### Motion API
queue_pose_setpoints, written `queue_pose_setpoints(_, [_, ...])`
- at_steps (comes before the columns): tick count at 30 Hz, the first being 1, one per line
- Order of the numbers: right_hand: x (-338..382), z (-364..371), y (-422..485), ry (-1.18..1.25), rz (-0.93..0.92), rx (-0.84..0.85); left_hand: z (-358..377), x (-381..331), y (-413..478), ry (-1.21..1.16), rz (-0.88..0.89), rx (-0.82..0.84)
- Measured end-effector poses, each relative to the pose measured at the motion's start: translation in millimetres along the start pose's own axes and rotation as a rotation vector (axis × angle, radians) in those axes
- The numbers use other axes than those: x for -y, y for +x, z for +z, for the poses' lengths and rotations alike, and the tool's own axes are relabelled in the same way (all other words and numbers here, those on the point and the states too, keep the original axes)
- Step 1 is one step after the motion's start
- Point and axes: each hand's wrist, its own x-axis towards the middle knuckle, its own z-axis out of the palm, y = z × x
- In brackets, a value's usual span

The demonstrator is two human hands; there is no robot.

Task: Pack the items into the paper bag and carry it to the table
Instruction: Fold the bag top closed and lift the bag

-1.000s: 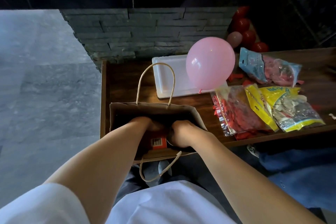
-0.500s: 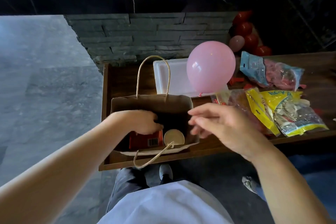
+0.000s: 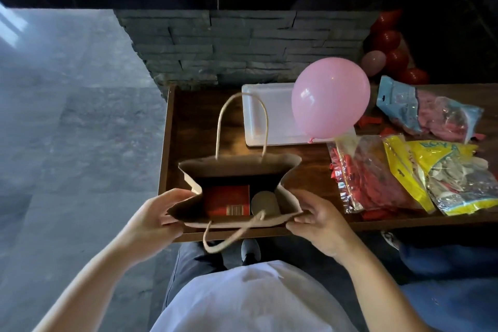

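Brown paper bag [image 3: 237, 167] pinched at near rim corners by left hand [image 3: 159, 217] and right hand [image 3: 318, 219] | standing open on wooden table [image 3: 194, 116] | red box [image 3: 226, 201], round can [image 3: 265, 202] inside | beyond: white tray [image 3: 266, 116], pink balloon [image 3: 331, 97] | right: balloon packets [image 3: 420, 170]

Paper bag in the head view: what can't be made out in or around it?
- Paper bag: its floor beyond the red box and the round lid is dark.
- Red box: print too small to read.
- Left hand, right hand: fingertips hidden behind the bag's near corners.
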Motion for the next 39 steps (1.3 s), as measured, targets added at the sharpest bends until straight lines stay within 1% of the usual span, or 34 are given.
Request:
queue_pose_setpoints(4, [-0.6,8.1,15.0,-0.034,-0.029,-0.002,7.0,14.8,22.0,0.153,-0.043,-0.08])
queue_pose_setpoints(7, [-2.6,3.1,19.3,-0.046,-0.047,0.015,1.7,14.7,25.1,0.252,0.037,-0.17])
queue_pose_setpoints(9, [-2.4,-0.1,21.5,-0.065,-0.071,-0.015,-3.5,13.2,25.9,0.236,0.124,-0.216])
queue_pose_setpoints(10, [-2.2,-1.5,21.9,-0.057,-0.09,-0.059,-5.5,12.8,27.0,0.203,0.138,-0.228])
queue_pose_setpoints(12, [0.0,-5.4,23.6,-0.078,-0.136,-0.151,-7.4,10.5,30.0,0.069,0.102,-0.215])
queue_pose_setpoints(13, [1.1,-7.7,25.4,-0.111,-0.151,-0.156,-7.1,9.9,32.1,0.009,0.099,-0.197])
queue_pose_setpoints(15, [0.5,-9.8,32.1,-0.137,-0.129,-0.099,-5.9,11.5,38.5,0.014,0.143,-0.169])
queue_pose_setpoints(16, [-0.6,-9.1,36.6,-0.104,-0.092,-0.078,-4.7,12.3,40.9,0.014,0.149,-0.168])
queue_pose_setpoints(17, [-1.2,-7.1,41.5,-0.045,-0.049,-0.085,-3.0,12.3,43.6,-0.032,0.113,-0.175])
queue_pose_setpoints(19, [-3.8,-0.3,50.8,0.034,0.025,-0.183,1.4,15.7,51.3,-0.183,-0.026,-0.218])
queue_pose_setpoints(20, [-5.9,4.1,55.4,-0.004,0.056,-0.255,3.9,18.8,56.6,-0.23,-0.124,-0.252])
queue_pose_setpoints(22, [-11.5,12.8,63.4,-0.176,0.112,-0.355,10.3,26.4,66.7,-0.278,-0.282,-0.316])
queue_pose_setpoints(24, [-16.5,19.4,67.8,-0.299,0.133,-0.393,17.7,33.7,73.5,-0.314,-0.358,-0.37])
queue_pose_setpoints(25, [-18.2,21.4,67.8,-0.325,0.128,-0.402,20.7,35.1,74.6,-0.295,-0.364,-0.394])
queue_pose_setpoints(26, [-19.7,22.6,66.8,-0.361,0.106,-0.416,22.3,35.9,73.7,-0.21,-0.335,-0.425])
queue_pose_setpoints(27, [-20.5,23.4,65.2,-0.428,0.055,-0.44,22.5,36.4,71.3,-0.056,-0.254,-0.461])
queue_pose_setpoints(28, [-20.3,24.1,62.9,-0.524,-0.02,-0.473,22.2,37.2,68.4,0.146,-0.132,-0.499])
queue_pose_setpoints(29, [-19.0,25.3,60.7,-0.629,-0.117,-0.514,21.9,37.7,65.7,0.354,0.032,-0.526])
queue_pose_setpoints(30, [-16.1,27.1,58.7,-0.723,-0.215,-0.543,23.1,36.5,63.1,0.528,0.205,-0.518])
queue_pose_setpoints(31, [-11.8,30.2,57.9,-0.793,-0.291,-0.532,25.2,34.0,61.1,0.652,0.339,-0.465])
queue_pose_setpoints(32, [-6.6,34.7,58.2,-0.843,-0.341,-0.465,27.8,29.7,60.4,0.734,0.423,-0.385])
queue_pose_setpoints(34, [1.4,47.9,63.0,-0.897,-0.398,-0.238,35.3,23.1,64.4,0.806,0.493,-0.245])
queue_pose_setpoints(36, [4.0,63.1,70.5,-0.919,-0.417,-0.076,41.9,20.4,71.1,0.812,0.507,-0.204])
queue_pose_setpoints(37, [3.6,69.1,74.4,-0.925,-0.424,-0.052,43.0,19.9,74.1,0.803,0.506,-0.203])
queue_pose_setpoints(39, [-0.4,73.3,80.3,-0.905,-0.429,-0.085,40.2,21.3,77.9,0.787,0.513,-0.209])
